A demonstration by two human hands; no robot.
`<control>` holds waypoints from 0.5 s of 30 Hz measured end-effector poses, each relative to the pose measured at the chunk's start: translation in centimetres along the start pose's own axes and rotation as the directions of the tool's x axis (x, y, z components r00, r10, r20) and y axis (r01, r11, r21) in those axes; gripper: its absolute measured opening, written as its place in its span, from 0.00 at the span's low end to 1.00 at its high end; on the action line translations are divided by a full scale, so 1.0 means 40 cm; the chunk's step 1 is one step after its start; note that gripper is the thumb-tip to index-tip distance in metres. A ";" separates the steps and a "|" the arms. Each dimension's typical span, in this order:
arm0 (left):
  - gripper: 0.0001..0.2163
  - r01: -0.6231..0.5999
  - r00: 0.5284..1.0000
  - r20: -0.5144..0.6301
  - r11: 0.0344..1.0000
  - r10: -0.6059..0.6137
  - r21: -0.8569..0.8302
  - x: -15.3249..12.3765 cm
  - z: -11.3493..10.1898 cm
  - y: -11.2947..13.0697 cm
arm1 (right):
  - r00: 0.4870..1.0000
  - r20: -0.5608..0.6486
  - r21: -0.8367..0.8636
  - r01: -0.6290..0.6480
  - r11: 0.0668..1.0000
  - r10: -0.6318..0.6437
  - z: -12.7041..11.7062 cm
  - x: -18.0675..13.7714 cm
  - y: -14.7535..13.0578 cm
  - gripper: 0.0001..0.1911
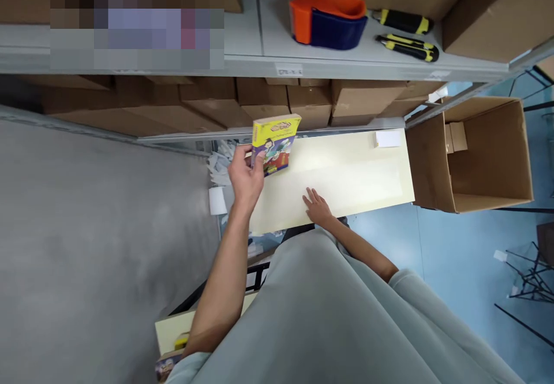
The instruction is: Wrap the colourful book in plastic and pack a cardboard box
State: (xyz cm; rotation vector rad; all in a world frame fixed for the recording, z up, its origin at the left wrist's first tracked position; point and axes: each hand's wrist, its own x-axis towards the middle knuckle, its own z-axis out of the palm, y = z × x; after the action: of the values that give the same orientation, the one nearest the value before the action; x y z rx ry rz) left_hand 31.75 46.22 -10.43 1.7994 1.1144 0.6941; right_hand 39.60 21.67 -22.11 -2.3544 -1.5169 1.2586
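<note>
My left hand grips a small yellow and purple book by its left edge and holds it upright above the left end of a cream table. My right hand lies flat on the table's near edge with the fingers spread and nothing in it. The book's cover, with cartoon figures, faces me.
A grey shelf above carries an orange and blue tape dispenser and two yellow and black utility knives. Brown cartons fill the shelf behind the table. An open cardboard box stands at the table's right end. A small white pad lies at the table's back.
</note>
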 end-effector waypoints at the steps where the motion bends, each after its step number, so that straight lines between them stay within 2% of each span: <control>1: 0.15 0.031 0.999 -0.005 0.996 -0.032 -0.080 -0.009 0.021 0.016 | 1.000 -0.005 0.047 0.005 0.999 -0.004 -0.007 -0.017 0.035 0.35; 3: 0.17 0.128 0.992 0.032 0.965 -0.124 -0.230 -0.033 0.077 0.034 | 1.000 -0.026 0.230 0.003 0.973 0.003 -0.027 -0.048 0.108 0.32; 5: 0.19 0.288 0.957 0.139 0.897 -0.255 -0.336 -0.072 0.154 0.037 | 0.995 -0.069 0.500 -0.032 0.865 0.077 -0.057 -0.076 0.187 0.27; 8: 0.22 0.522 0.849 0.323 0.760 -0.419 -0.387 -0.162 0.306 0.032 | 0.972 -0.103 0.762 -0.059 0.645 0.210 -0.121 -0.121 0.316 0.30; 10: 0.23 0.628 0.769 0.415 0.696 -0.487 -0.348 -0.232 0.424 0.031 | 0.966 -0.132 0.862 0.001 0.508 0.222 -0.168 -0.158 0.405 0.35; 12: 0.22 0.711 0.686 0.476 0.646 -0.550 -0.278 -0.297 0.543 0.034 | 0.946 -0.193 0.918 0.081 0.387 0.261 -0.208 -0.197 0.494 0.36; 13: 0.22 0.744 0.648 0.495 0.622 -0.579 -0.245 -0.324 0.600 0.036 | 0.928 -0.222 0.921 0.098 0.377 0.301 -0.223 -0.216 0.536 0.34; 15: 0.19 0.787 0.587 0.524 0.586 -0.618 -0.192 -0.365 0.701 0.042 | 0.884 -0.258 0.891 0.062 0.449 0.389 -0.242 -0.250 0.614 0.29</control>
State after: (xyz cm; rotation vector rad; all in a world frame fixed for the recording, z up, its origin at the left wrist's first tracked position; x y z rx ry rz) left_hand 48.49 21.88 -21.80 0.9055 1.1732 0.0159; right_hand 62.12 4.66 -21.05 -1.8226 -0.2694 1.0368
